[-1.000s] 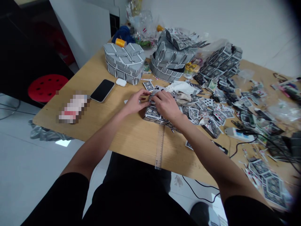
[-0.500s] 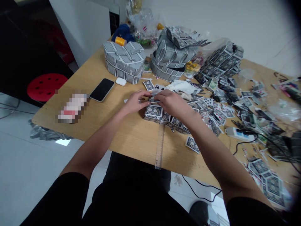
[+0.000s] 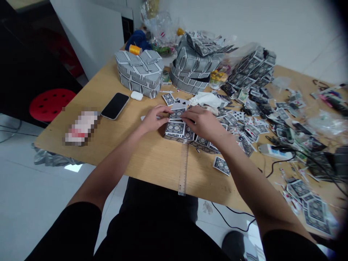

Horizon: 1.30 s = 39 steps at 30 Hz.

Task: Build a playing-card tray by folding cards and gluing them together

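Between my two hands is a dark-backed playing card (image 3: 177,114), pinched at its left end by my left hand (image 3: 154,119) and at its right end by my right hand (image 3: 201,121). Just below it sits a low box shape covered in playing cards (image 3: 176,131), its right part hidden by my right hand and forearm. Behind the held card lies a face-up card with black clubs (image 3: 180,103), and to its left a face-down card (image 3: 168,99). A clear ruler (image 3: 183,170) lies in front of the box, reaching the table's front edge.
A heart-shaped card-covered box (image 3: 140,72) and a round one (image 3: 190,78) stand at the back. Loose cards (image 3: 251,132) and scraps spread to the right, near a white power strip (image 3: 274,151). A phone (image 3: 115,106) and white earbud case (image 3: 136,95) lie left.
My right hand has shifted slightly right along the card, so more of the card's back shows between my hands. The whole view has shifted a little.
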Motion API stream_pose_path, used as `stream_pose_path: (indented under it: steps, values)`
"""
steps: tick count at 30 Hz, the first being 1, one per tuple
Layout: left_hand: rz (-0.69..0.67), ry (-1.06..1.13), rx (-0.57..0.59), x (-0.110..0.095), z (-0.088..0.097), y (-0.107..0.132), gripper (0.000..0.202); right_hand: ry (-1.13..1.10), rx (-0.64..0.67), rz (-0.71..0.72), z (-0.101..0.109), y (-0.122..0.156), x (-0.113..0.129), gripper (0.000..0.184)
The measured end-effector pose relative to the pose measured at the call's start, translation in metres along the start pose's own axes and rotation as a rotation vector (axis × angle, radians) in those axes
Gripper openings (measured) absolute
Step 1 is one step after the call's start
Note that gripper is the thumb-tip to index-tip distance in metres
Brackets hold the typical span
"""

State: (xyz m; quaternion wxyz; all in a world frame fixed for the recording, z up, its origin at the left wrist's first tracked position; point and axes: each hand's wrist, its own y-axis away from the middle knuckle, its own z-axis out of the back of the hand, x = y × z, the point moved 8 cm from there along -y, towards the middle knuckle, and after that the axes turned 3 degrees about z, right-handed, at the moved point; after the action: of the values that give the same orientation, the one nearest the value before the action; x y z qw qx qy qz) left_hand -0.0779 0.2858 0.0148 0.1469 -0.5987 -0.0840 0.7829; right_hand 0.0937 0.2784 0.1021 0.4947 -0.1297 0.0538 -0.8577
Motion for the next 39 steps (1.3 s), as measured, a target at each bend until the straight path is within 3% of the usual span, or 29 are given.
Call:
stream_pose_path:
  steps: [13,18,26,39]
  values:
    - [-0.114,-0.121,-0.054,-0.009,0.002,0.002,0.026,-0.123,-0.141,-0.043,-0.011,0.018,-0.002,0.029]
    - [-0.094,-0.147,-0.076,-0.008,0.001,0.003,0.014,-0.145,-0.129,-0.083,-0.014,0.018,-0.002,0.027]
    - [-0.085,-0.174,-0.082,-0.009,0.001,0.003,0.012,-0.178,-0.104,-0.115,-0.022,0.017,-0.004,0.028]
    - [-0.069,-0.187,-0.066,-0.011,0.001,0.001,0.020,-0.216,-0.278,-0.208,-0.018,0.020,-0.011,0.026]
